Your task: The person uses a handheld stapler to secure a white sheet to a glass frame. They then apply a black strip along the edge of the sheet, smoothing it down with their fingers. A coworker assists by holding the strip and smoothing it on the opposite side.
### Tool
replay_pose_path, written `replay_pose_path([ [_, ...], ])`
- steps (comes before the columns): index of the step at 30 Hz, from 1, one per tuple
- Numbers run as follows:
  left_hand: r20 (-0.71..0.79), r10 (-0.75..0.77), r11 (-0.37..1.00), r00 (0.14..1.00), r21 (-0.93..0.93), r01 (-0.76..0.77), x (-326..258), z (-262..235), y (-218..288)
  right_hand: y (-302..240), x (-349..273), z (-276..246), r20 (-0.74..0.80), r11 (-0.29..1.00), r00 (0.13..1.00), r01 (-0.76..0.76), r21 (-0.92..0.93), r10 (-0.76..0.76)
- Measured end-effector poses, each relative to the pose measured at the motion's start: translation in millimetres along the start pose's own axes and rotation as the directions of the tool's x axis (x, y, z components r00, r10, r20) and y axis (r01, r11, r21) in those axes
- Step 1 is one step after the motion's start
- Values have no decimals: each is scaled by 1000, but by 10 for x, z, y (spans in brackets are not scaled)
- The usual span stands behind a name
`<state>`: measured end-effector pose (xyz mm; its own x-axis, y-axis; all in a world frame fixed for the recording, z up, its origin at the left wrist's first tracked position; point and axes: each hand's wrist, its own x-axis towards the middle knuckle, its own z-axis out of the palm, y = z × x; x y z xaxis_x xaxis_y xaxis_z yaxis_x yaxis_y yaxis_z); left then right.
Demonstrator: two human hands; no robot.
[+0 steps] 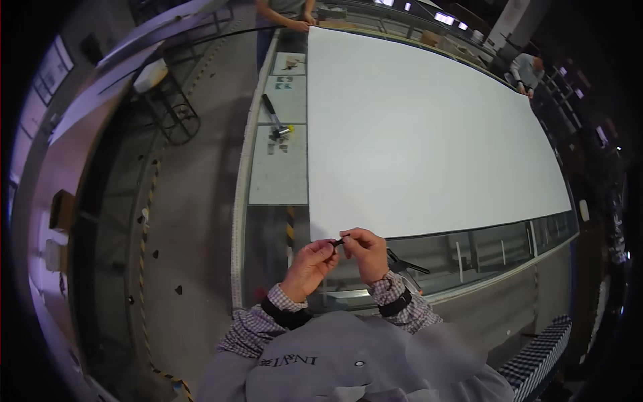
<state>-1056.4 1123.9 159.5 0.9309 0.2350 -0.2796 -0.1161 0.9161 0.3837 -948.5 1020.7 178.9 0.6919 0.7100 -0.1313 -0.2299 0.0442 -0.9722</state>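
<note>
Both of my hands meet just off the near left corner of a large white panel (429, 134) with a dark edge. My left hand (310, 269) pinches one end of a small black piece (338, 242), whose exact kind is too small to tell. Its other end is between the fingertips of my right hand (367, 254). Beside my right wrist lies a black-handled tool (410, 266), partly hidden by the hand. Left of the panel, a mallet (273, 117) with a black handle and a yellow end rests near small metal corner pieces (278, 145).
A frame table (239, 221) with pale edging carries the panel. Two people work at its far corners: one person's arm (284, 19) at the back left, another person (526, 72) at the back right. A stool (161, 94) and a long bench (80, 137) stand left.
</note>
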Motion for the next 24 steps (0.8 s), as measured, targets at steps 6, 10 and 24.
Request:
replay_pose_path([
  [6, -183, 238, 953, 954, 236, -192, -73, -309, 368, 974, 26, -177, -50, 718, 786, -534, 447, 616],
  [10, -205, 295, 932, 933, 275, -235, -176, -602, 564, 1087, 228, 13, -63, 565, 721, -482, 670, 690],
  [24, -338, 227, 757, 913, 651, 53, 128, -919, 632, 968, 564, -47, -46, 474, 803, -303, 827, 595],
])
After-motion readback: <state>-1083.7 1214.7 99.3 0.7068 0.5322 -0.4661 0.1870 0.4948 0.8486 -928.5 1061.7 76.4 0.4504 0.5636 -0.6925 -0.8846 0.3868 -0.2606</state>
